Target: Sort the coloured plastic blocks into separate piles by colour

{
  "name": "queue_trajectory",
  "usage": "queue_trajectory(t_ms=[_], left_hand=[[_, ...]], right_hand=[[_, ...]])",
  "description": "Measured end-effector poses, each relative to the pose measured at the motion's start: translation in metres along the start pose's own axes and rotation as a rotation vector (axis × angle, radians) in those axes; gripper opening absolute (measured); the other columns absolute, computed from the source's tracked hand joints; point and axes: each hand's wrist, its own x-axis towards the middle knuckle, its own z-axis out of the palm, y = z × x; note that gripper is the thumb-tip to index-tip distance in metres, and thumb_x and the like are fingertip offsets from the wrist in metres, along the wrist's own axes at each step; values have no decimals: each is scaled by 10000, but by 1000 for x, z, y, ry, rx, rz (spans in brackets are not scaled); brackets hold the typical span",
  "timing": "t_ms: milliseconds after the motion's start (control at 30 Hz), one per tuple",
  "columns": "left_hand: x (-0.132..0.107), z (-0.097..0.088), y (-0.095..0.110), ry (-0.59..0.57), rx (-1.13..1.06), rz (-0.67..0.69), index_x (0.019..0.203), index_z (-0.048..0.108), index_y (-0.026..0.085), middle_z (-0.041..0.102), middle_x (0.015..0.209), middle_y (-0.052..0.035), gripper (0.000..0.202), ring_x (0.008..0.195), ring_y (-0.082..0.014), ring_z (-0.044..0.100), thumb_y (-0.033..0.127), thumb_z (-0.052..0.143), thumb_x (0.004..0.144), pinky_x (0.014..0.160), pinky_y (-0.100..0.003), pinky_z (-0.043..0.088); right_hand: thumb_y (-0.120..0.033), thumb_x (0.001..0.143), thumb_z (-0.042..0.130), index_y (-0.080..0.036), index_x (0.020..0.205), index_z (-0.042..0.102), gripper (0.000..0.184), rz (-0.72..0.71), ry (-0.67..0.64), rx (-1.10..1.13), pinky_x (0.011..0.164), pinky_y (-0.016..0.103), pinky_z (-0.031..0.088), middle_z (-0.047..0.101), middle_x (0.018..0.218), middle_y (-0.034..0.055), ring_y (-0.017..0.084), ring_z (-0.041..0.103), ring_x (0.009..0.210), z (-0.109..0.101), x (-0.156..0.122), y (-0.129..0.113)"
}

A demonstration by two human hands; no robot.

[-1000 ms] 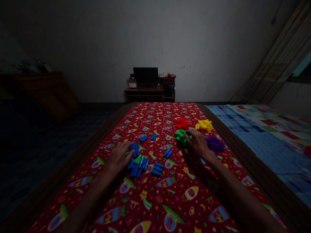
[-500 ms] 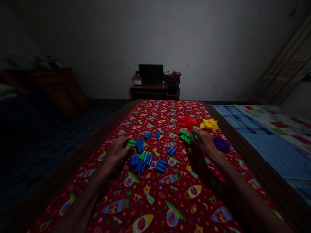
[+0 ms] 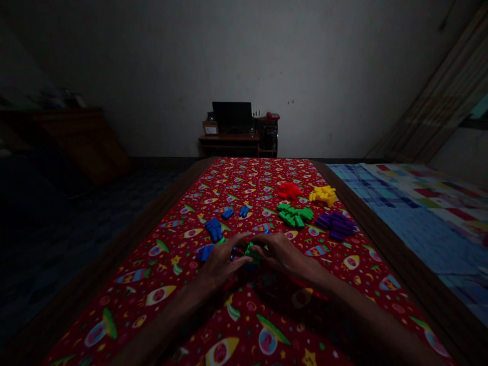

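My left hand and my right hand meet over the near middle of the cloth. Between them is a green plastic piece, gripped by the curled fingers of my right hand. My left thumb and forefinger are spread apart right beside it. Blue plastic pieces lie just beyond my left hand, and more blue ones are partly hidden under it. Farther right is a pile of green pieces.
Beyond the green pile are red pieces and yellow pieces, with purple pieces to the right. A red patterned cloth covers the table. A desk with a monitor stands by the far wall.
My left hand has moved right from the left side, where it held a green piece. My right hand has left the green pile and come inward to meet it.
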Motion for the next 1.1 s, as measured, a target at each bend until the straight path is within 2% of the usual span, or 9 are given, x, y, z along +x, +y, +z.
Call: queue_trajectory(t_ms=[200, 333, 400, 500, 600, 700, 867, 967, 1100], left_hand=[[3, -23, -46, 98, 239, -6, 1121, 617, 214, 671, 1112, -84, 313, 1036, -238, 635, 396, 484, 904, 927, -390, 505], [-3, -20, -75, 70, 313, -30, 1038, 642, 200, 673, 1042, -96, 303, 994, -247, 635, 393, 446, 910, 917, -407, 500], [-5, -16, -82, 32, 321, -35, 1022, 651, 193, 675, 1024, -103, 305, 980, -252, 638, 384, 446, 902, 907, -406, 502], [-4, -14, -85, -9, 322, -73, 1024, 660, 196, 685, 1016, -104, 301, 961, -251, 649, 374, 465, 879, 889, -394, 509], [0, -16, -84, -45, 308, -104, 1007, 673, 204, 702, 1006, -97, 283, 939, -248, 664, 361, 506, 841, 870, -381, 518], [6, -21, -79, -64, 272, -135, 1029, 678, 219, 715, 1022, -82, 299, 932, -251, 672, 348, 566, 784, 849, -374, 527], [14, -32, -64, -41, 207, -210, 1057, 688, 229, 728, 915, -53, 407, 786, -245, 681, 346, 675, 667, 705, -345, 547], [17, -37, -57, 15, 139, -234, 1043, 696, 225, 711, 804, -26, 403, 669, -212, 659, 338, 686, 656, 617, -310, 529], [18, -36, -48, 206, 76, -199, 978, 697, 214, 686, 774, -13, 318, 654, -183, 638, 367, 660, 702, 638, -300, 524]], right_hand=[[-263, 922, 471, -163, 874, 674, 232, 162, 301, -253, 587, 226, 351, 668, 734, 51, 134, 565, 611, -34, 8, 53], [-264, 905, 459, -175, 886, 687, 246, 292, 499, -443, 637, 249, 385, 699, 809, 76, 183, 615, 729, -70, 20, 98], [-247, 879, 482, -174, 853, 694, 226, 374, 463, -546, 633, 254, 377, 705, 823, 88, 195, 617, 756, -82, 28, 114], [-202, 826, 511, -167, 767, 699, 200, 507, 270, -620, 584, 253, 334, 692, 752, 86, 188, 598, 690, -86, 36, 129], [-166, 798, 512, -164, 733, 699, 198, 508, 120, -561, 556, 251, 296, 669, 698, 69, 168, 565, 632, -80, 36, 136], [-172, 812, 500, -153, 656, 667, 230, 473, 100, -523, 534, 255, 253, 614, 610, 50, 136, 491, 551, -79, 31, 139], [-260, 864, 479, -141, 580, 612, 336, 430, 255, -510, 520, 267, 213, 525, 524, 25, 106, 388, 485, -91, 26, 129], [-291, 887, 471, -138, 615, 634, 352, 333, 308, -424, 527, 255, 243, 537, 536, 24, 113, 430, 504, -86, 27, 104], [-348, 924, 463, -137, 835, 715, 340, 143, 165, -131, 569, 229, 336, 644, 661, 41, 130, 535, 579, -49, 31, 55]])
